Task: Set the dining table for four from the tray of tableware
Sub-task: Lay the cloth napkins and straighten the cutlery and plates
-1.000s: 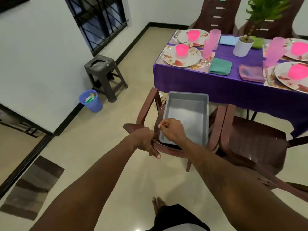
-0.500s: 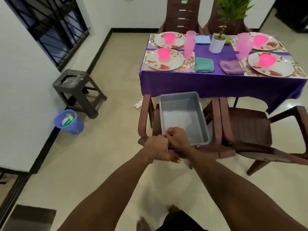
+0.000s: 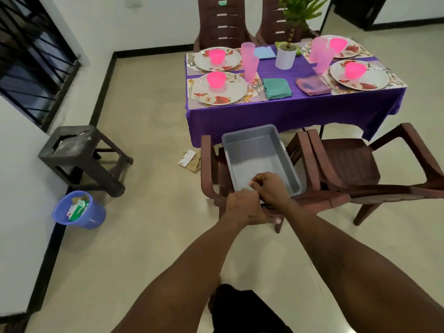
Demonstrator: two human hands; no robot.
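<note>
An empty grey tray (image 3: 257, 159) lies on the seat of a brown chair (image 3: 206, 164) in front of the purple-clothed table (image 3: 276, 116). My right hand (image 3: 270, 188) curls over the tray's near rim. Beside it and touching it, my left hand (image 3: 245, 207) grips the chair's near edge. Four floral plates stand on the table, each with a pink bowl, such as the near left plate (image 3: 228, 92) and the near right plate (image 3: 374, 79). Pink tumblers (image 3: 251, 68), a green napkin (image 3: 276, 87), a purple napkin (image 3: 312, 85) and a blue napkin (image 3: 264, 52) lie between them.
A potted plant (image 3: 286, 56) stands mid-table. A second brown chair (image 3: 348, 164) sits right of the tray's chair; two more stand behind the table (image 3: 221, 22). A dark stool (image 3: 81, 150), a blue bin (image 3: 79, 212) and papers on the floor (image 3: 189, 159) are to the left.
My left hand slid right along the chair's edge until it met my right hand. The view swung to the right and up, taking in the whole table.
</note>
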